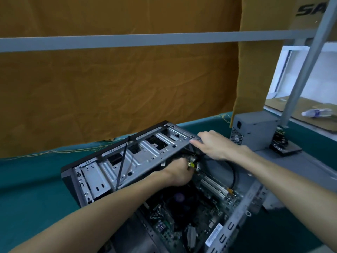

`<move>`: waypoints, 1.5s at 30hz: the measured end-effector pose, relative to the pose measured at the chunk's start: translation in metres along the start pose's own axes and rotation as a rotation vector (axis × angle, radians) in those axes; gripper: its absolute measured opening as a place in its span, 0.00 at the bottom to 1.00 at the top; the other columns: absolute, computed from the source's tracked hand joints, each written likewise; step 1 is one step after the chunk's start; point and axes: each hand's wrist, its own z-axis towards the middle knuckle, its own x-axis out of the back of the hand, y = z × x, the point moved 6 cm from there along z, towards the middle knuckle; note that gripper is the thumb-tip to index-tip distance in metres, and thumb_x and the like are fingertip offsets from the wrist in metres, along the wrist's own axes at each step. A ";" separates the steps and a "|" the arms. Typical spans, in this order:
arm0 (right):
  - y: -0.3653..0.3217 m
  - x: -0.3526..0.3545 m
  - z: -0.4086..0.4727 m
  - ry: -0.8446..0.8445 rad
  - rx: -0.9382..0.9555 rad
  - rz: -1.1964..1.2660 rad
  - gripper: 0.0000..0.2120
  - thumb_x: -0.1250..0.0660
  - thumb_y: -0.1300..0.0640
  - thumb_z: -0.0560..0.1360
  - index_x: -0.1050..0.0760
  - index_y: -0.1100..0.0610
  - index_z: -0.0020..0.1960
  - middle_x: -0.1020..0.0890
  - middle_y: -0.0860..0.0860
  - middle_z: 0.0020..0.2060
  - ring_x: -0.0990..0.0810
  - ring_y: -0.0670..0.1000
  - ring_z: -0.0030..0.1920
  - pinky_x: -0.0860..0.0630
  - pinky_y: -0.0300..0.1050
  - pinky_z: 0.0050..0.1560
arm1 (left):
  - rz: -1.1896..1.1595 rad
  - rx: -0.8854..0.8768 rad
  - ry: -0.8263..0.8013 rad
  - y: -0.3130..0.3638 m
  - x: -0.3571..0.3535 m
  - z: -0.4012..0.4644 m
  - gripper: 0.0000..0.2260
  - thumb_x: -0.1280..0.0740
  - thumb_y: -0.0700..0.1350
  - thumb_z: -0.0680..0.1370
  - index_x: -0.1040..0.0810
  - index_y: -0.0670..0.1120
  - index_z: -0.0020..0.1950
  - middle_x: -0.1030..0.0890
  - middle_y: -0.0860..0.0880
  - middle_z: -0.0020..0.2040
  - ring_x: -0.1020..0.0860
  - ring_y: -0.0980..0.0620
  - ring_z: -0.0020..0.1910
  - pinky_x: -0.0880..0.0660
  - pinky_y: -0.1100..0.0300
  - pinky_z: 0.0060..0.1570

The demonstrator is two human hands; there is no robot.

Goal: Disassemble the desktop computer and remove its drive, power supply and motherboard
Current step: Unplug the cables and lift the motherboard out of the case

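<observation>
reaching hands (177, 173) inside the computer case (116, 161).

Both bare forearms reach forward and away from the body, the left from the lower left and the right from the right edge, converging so that the two hands lie near each other. The left hand (177, 172) is turned knuckles-up with its fingers curled down and out of sight, so what its grip closes on cannot be told. Just above and to the right of that grip, the right hand (212, 145) lies palm-down with the wrist nearly straight, fingers extended and together, pointing left, the fingertips (194, 141) pressed flat.
</observation>
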 end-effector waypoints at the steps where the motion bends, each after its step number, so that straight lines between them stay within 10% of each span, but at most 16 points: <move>1: 0.000 0.000 0.002 0.006 0.010 -0.004 0.23 0.45 0.41 0.84 0.30 0.58 0.41 0.24 0.54 0.36 0.25 0.56 0.36 0.30 0.53 0.38 | 0.006 0.011 -0.015 -0.006 -0.003 0.008 0.10 0.39 0.46 0.81 0.23 0.40 0.51 0.19 0.39 0.53 0.20 0.39 0.54 0.27 0.55 0.48; 15: -0.005 -0.006 0.025 0.051 0.121 -0.036 0.23 0.48 0.42 0.85 0.29 0.58 0.44 0.26 0.52 0.34 0.28 0.55 0.34 0.32 0.52 0.37 | -0.181 0.171 0.327 -0.048 -0.009 0.062 0.08 0.26 0.51 0.76 0.17 0.48 0.49 0.20 0.53 0.45 0.22 0.52 0.45 0.30 0.60 0.41; 37: 0.003 -0.017 0.032 0.118 0.123 -0.085 0.21 0.51 0.41 0.85 0.31 0.56 0.47 0.29 0.49 0.32 0.32 0.48 0.30 0.40 0.50 0.31 | -0.108 -0.125 0.338 -0.041 -0.006 0.055 0.08 0.28 0.45 0.79 0.14 0.41 0.49 0.16 0.46 0.49 0.20 0.50 0.51 0.31 0.58 0.45; 45: 0.005 -0.016 0.033 0.107 0.103 -0.049 0.21 0.48 0.41 0.84 0.31 0.55 0.44 0.27 0.50 0.33 0.30 0.50 0.31 0.39 0.49 0.31 | -0.105 0.047 0.297 -0.045 -0.008 0.056 0.07 0.31 0.51 0.80 0.18 0.48 0.48 0.19 0.52 0.46 0.21 0.50 0.48 0.32 0.60 0.41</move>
